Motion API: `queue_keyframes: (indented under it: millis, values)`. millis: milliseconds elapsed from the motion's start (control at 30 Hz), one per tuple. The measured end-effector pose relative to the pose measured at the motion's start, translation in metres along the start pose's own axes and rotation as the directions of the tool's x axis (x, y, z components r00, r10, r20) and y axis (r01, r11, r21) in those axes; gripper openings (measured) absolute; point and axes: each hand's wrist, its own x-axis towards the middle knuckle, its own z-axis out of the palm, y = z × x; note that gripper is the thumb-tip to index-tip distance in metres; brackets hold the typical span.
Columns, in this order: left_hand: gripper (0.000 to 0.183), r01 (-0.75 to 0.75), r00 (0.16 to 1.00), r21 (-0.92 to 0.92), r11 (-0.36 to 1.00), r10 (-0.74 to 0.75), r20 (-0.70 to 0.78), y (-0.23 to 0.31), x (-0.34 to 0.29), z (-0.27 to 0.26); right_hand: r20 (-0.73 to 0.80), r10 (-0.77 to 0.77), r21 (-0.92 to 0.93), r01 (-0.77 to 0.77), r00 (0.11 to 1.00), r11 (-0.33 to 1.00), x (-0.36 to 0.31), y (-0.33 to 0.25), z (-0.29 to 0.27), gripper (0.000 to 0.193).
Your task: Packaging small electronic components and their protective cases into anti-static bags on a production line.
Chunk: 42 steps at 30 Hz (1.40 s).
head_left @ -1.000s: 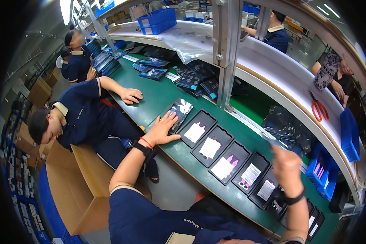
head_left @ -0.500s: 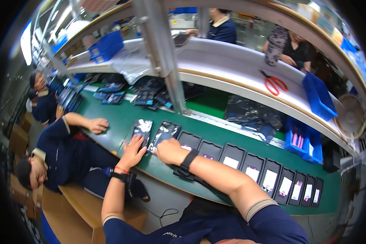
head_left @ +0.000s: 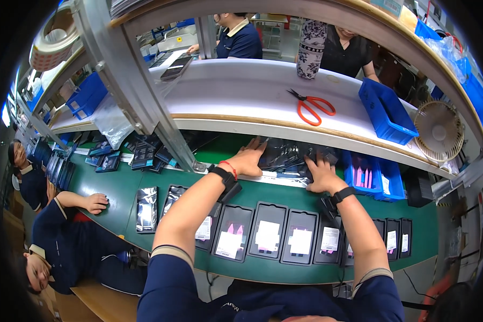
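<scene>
Both of my arms reach forward to a pile of dark glossy plastic packets (head_left: pixel 284 155) lying under the shelf. My left hand (head_left: pixel 246 159) is at the pile's left side, its fingers spread. At the right side is my right hand (head_left: pixel 323 174), fingers also apart, the tips against the dark plastic. Closer to me stands a row of shallow black trays (head_left: pixel 255 252) with white labels and pink pieces in them. A shiny silver-wrapped packet (head_left: pixel 146 209) lies at the row's left end, and my left forearm partly covers another wrapped tray (head_left: pixel 173 197).
The shelf edge (head_left: pixel 241 124) and a metal post (head_left: pixel 169 131) stand close above and beside my hands. Red-handled scissors (head_left: pixel 315 109), a patterned bottle (head_left: pixel 311 49) and a blue bin (head_left: pixel 386 112) are on the shelf. A co-worker's hand (head_left: pixel 96 203) rests on the green table at left.
Both hands have left the wrapped packets at the near left and moved forward and right to the dark pile. The view has swung right.
</scene>
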Motion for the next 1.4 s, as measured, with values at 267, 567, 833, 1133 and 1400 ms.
queue_keyframes:
  millis: [267,567,833,1133,1400]
  values:
    - [0.056,-0.051,0.998,-0.158,0.986,0.043,-0.054,-0.031,0.003,0.013,-0.281,-0.246,0.066,0.274,0.928,0.959,0.005,0.018,0.035,0.083]
    - [0.034,-0.096,0.872,0.065,0.993,0.115,-0.476,0.003,-0.204,-0.021,-0.576,-0.255,0.047,0.343,0.777,0.938,-0.059,0.0,-0.001,0.039]
    - [0.066,0.142,0.972,0.132,0.981,-0.113,-0.205,0.036,-0.276,0.034,-0.44,-0.65,-0.175,0.65,0.62,0.739,-0.125,-0.192,0.076,0.039]
    - [0.051,0.016,0.994,-0.048,0.999,-0.021,-0.103,0.017,-0.212,-0.022,-0.201,-0.678,0.291,0.704,0.707,0.648,-0.116,-0.135,0.034,0.043]
    - [0.076,-0.046,0.998,0.057,0.997,0.043,0.045,0.009,-0.014,-0.003,-0.128,-0.18,0.042,0.187,0.975,0.982,-0.157,0.015,0.067,0.074]
